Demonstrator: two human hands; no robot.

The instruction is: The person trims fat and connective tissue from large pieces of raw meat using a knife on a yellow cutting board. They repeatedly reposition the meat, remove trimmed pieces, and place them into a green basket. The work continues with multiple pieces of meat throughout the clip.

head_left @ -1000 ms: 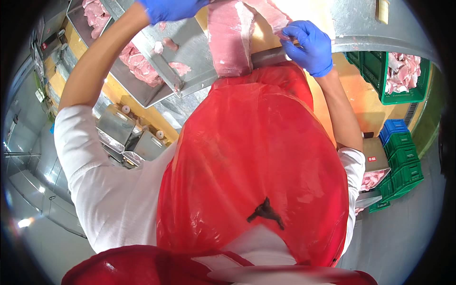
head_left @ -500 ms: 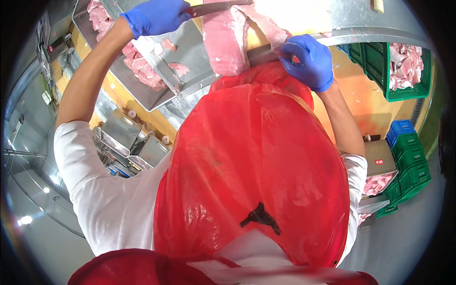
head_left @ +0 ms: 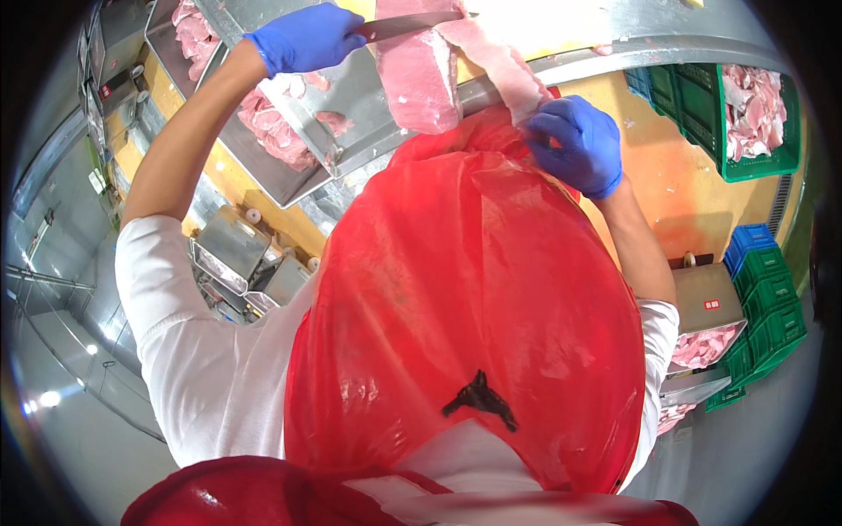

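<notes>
In the head view, the left hand (head_left: 307,39), in a blue glove, gripped a knife (head_left: 408,24) by its handle, the fingers curled around it. The blade lay across the far part of a thick slab of pink meat (head_left: 417,83), its tip by the top of a pale strip of meat (head_left: 495,61). The slab lay at the table's near edge, its close end just beside the red apron (head_left: 465,289). The strip slanted from the slab over the metal rim (head_left: 645,63) to the right hand (head_left: 577,145), also gloved, whose bent fingers pinched its lower end. Left of the slab stood a metal tray (head_left: 303,186) of meat pieces; to the right, a green crate (head_left: 765,167) held more.
</notes>
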